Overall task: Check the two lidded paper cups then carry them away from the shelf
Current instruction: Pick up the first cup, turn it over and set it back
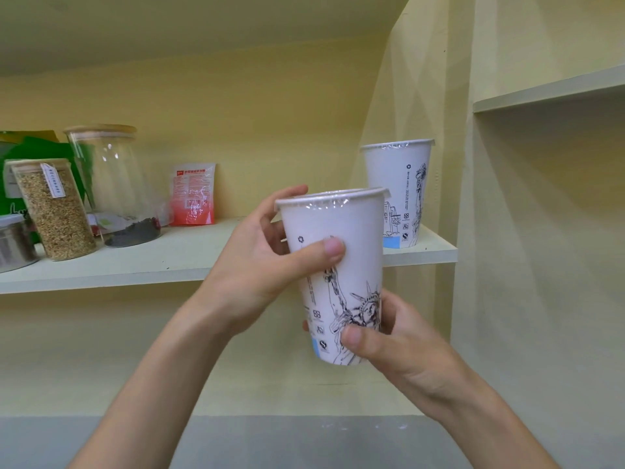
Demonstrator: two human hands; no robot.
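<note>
Two lidded paper cups are in play, and only one of them is in our hands. We are holding the near cup (333,265) in front of the shelf (189,262), upright with its film-sealed top tipped slightly toward ten o'clock. Our left hand (267,262) is wrapping the upper wall from nine o'clock, thumb pressing on the front face and fingers curling behind the rim. Our right hand (389,336) is cupping the base from five o'clock, thumb on the printed statue drawing. Both hands are clamped on this one cup, so neither is free.

We are reading the second cup (399,194) as the thing the coming move turns on. It is standing upright on the shelf's right end, at about one o'clock from the held cup and partly hidden behind it, its long axis vertical and its lid in place. Our right hand is sitting nearer to it than our left, though lower, so we are judging that the right would release the base and rise toward one o'clock while the left keeps the first cup steady. Jars (57,211) and a red packet (192,194) are standing well apart at nine o'clock, out of that path.
</note>
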